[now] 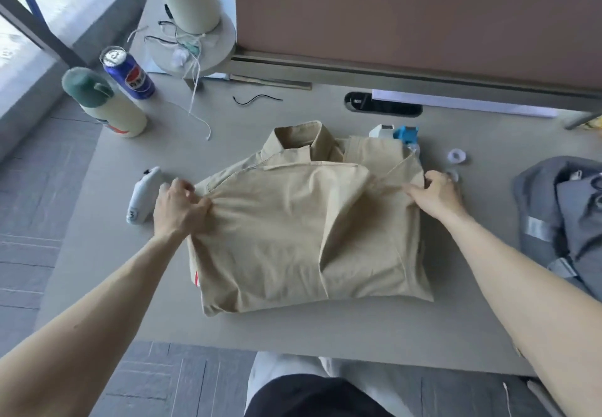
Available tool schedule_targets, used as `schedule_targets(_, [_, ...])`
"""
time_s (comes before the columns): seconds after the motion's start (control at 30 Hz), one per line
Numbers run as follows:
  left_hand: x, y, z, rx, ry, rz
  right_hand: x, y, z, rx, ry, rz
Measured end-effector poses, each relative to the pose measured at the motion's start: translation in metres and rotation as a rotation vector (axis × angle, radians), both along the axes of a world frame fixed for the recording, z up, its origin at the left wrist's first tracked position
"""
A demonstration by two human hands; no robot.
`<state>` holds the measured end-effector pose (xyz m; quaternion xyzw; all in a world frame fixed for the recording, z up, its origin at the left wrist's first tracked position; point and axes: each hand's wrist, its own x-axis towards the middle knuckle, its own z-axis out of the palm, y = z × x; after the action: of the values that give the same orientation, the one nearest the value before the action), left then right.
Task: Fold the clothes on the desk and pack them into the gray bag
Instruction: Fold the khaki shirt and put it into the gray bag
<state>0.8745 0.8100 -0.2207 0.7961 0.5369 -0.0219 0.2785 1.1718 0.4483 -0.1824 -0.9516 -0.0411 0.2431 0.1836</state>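
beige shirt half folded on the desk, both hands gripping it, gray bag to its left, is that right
The head view shows the gray bag to the right of the beige shirt, not its left. The left hand and right hand do grip the half-folded shirt on the desk.

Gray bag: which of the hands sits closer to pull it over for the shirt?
Probably right: the gray bag lies just beyond the right hand, while the left hand grips the far edge of the tan shirt.
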Motion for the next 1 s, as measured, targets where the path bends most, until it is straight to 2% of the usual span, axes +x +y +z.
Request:
schedule_targets(0.07, [0.01,-0.008,0.005,0.054,-0.055,-0.109,0.005,-0.003,0.0,0.06,-0.062,0.097])
schedule_targets(0.17, [0.025,-0.02,0.01,0.109,0.045,-0.318,0.011,0.0,-0.001,0.163,-0.143,0.411])
schedule_targets(0.27, [0.036,-0.024,0.008,-0.001,0.139,-0.352,0.016,0.013,-0.003,0.036,-0.31,0.738])
schedule_targets(0.33, [0.04,-0.022,0.006,-0.012,0.178,-0.337,0.017,0.027,-0.002,-0.066,-0.289,0.839])
schedule_targets(0.43, [0.041,-0.021,0.01,0.031,0.26,-0.325,0.022,0.042,-0.005,-0.194,-0.104,0.828])
schedule_targets(0.53, [0.039,-0.015,0.014,0.005,0.319,-0.347,0.023,0.051,-0.007,-0.307,-0.072,0.873])
schedule_targets(0.6, [0.036,0.0,0.014,0.012,0.23,-0.303,0.023,0.055,-0.004,-0.276,-0.012,0.877])
schedule_targets(0.67, [0.035,0.016,0.015,0.029,0.08,-0.245,0.028,0.054,-0.001,-0.2,0.042,0.791])
schedule_targets(0.73, [0.037,0.028,0.02,0.06,-0.011,-0.203,0.037,0.05,-0.002,-0.171,0.006,0.672])
schedule_targets(0.83, [0.041,0.034,0.02,0.085,0.029,-0.183,0.041,0.043,-0.01,-0.176,-0.1,0.566])
schedule_targets(0.9, [0.045,0.031,0.016,0.119,0.092,-0.242,0.038,0.042,-0.016,-0.15,-0.112,0.567])
schedule_targets(1.0, [0.068,0.011,0.014,0.171,-0.035,-0.363,0.034,0.042,-0.021,-0.012,-0.176,0.487])
